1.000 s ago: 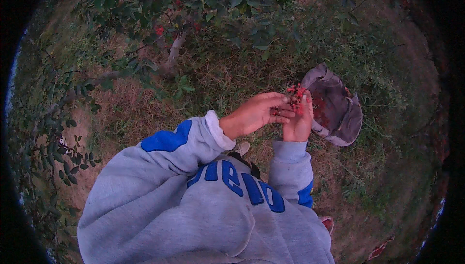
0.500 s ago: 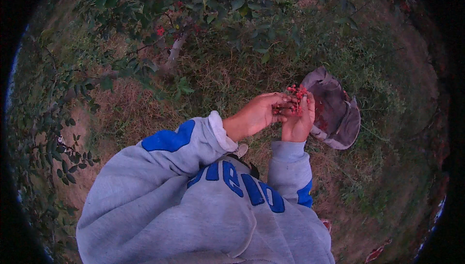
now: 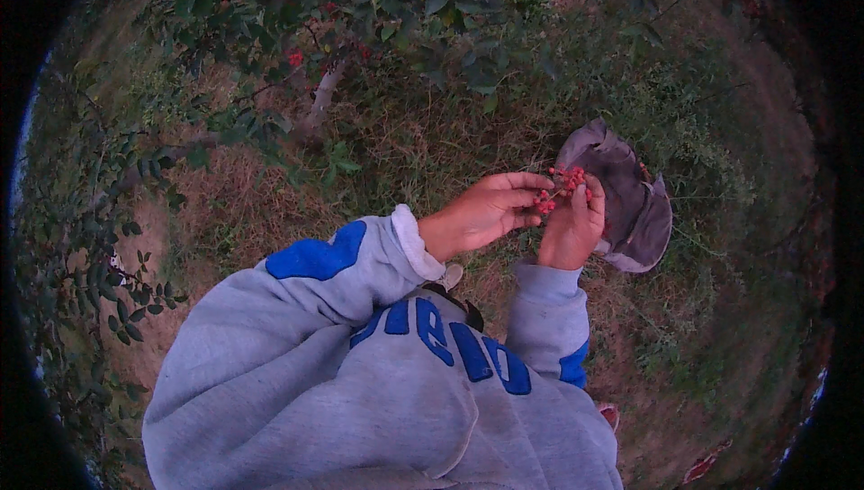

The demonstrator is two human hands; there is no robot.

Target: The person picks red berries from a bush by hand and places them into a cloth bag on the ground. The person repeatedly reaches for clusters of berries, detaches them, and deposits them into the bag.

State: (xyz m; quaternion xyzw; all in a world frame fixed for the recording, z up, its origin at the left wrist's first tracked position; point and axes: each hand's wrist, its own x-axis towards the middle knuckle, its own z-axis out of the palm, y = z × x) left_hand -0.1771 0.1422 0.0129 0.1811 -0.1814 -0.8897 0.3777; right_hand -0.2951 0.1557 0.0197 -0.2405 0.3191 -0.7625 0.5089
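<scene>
A sprig of small red berries (image 3: 571, 180) is held in front of me, above the mouth of a greyish-purple cloth bag (image 3: 650, 227). My right hand (image 3: 571, 236) pinches the sprig between thumb and fingertips. From the left, my left hand (image 3: 481, 213) reaches in with curved fingers, and its fingertips and thumb close about a lower clump of the berries. The bag gapes wide just right of my right hand; its inside is dark and its contents are mostly hidden.
A tree with green leaves (image 3: 441, 4) and red berry clusters (image 3: 295, 58) spreads across the upper left, its pale branch (image 3: 324, 98) slanting down. Leafy twigs (image 3: 126, 319) stand at the left. Grass and weeds (image 3: 693, 166) cover the ground. A shoe (image 3: 453, 276) shows below my left wrist.
My right hand has shifted slightly right and down with the berry sprig. The left fingers are spread a little wider, and more of the berries show between the hands.
</scene>
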